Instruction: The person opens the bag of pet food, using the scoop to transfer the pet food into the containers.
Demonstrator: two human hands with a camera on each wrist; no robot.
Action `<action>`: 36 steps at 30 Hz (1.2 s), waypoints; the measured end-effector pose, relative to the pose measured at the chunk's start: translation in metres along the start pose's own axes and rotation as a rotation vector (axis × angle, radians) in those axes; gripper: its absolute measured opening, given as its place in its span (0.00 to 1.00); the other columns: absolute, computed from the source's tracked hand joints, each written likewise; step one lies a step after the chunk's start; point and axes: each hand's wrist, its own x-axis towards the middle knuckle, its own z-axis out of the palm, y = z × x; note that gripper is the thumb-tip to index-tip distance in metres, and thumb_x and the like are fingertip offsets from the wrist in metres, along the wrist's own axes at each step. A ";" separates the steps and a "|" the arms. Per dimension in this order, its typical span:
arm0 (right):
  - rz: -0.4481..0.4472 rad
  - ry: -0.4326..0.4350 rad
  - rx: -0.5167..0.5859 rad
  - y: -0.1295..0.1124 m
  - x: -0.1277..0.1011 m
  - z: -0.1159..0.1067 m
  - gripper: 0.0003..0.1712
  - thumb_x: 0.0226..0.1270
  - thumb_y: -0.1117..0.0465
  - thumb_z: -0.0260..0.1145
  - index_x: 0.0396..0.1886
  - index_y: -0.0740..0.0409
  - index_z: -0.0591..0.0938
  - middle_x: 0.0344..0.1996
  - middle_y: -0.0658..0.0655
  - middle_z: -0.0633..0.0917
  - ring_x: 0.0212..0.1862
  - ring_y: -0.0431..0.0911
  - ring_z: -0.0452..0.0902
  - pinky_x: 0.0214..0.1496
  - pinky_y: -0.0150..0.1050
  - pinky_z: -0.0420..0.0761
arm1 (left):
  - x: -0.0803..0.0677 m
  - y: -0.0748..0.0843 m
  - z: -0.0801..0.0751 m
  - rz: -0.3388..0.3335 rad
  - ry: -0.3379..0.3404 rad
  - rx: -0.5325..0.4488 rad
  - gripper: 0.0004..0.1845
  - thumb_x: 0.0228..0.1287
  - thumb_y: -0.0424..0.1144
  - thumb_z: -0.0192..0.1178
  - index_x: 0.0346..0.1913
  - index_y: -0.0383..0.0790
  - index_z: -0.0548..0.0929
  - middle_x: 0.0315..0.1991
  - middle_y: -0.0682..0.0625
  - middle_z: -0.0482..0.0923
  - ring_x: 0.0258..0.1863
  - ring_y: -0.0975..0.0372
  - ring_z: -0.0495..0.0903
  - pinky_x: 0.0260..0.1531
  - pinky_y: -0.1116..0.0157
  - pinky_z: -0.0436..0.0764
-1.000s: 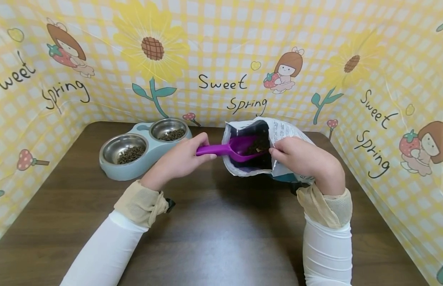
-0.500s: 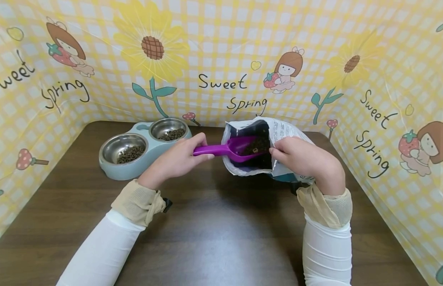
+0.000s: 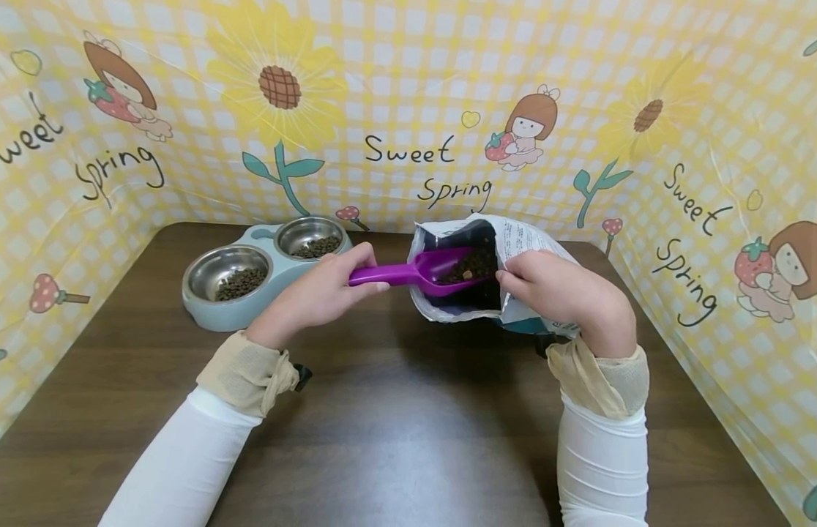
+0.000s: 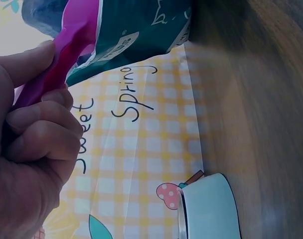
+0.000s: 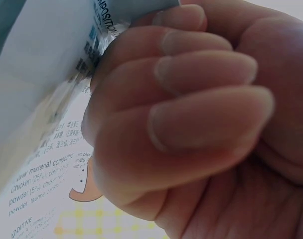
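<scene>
My left hand (image 3: 326,289) grips the handle of a purple scoop (image 3: 389,275). The scoop's bowl, loaded with brown kibble (image 3: 469,268), sits within the mouth of an open pet food bag (image 3: 536,238). In the left wrist view, fingers curl around the scoop handle (image 4: 67,55), with the bag's dark green side (image 4: 131,37) beyond. With curled fingers my right hand (image 3: 553,289) pinches the edge of the bag's mouth, which faces left. The right wrist view has those fingers (image 5: 191,119) folded against the printed bag wall (image 5: 42,74).
Left of the bag stands a light blue double feeder (image 3: 233,318). Its two steel bowls, a front one (image 3: 204,272) and a back one (image 3: 296,233), each hold some kibble. A yellow checked cloth (image 3: 395,88) walls the dark wooden table (image 3: 395,410) at back and sides.
My left hand has drawn the scoop slightly left, and its bowl with kibble shows more clearly in the bag's mouth. The right hand and the bag stay put.
</scene>
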 end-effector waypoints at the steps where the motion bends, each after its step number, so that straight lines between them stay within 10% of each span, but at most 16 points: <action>1: -0.001 0.000 -0.001 0.000 0.000 0.000 0.23 0.86 0.58 0.55 0.23 0.54 0.76 0.17 0.48 0.66 0.22 0.43 0.64 0.32 0.39 0.70 | 0.000 0.000 0.000 0.001 -0.001 -0.001 0.12 0.78 0.48 0.67 0.47 0.46 0.77 0.28 0.51 0.76 0.26 0.58 0.72 0.31 0.60 0.74; 36: 0.004 -0.001 0.007 0.000 -0.001 -0.001 0.24 0.87 0.58 0.55 0.23 0.54 0.76 0.18 0.48 0.66 0.23 0.43 0.64 0.33 0.39 0.70 | -0.030 -0.013 -0.031 0.005 0.046 0.005 0.12 0.79 0.51 0.66 0.46 0.48 0.77 0.27 0.51 0.74 0.24 0.59 0.70 0.30 0.63 0.72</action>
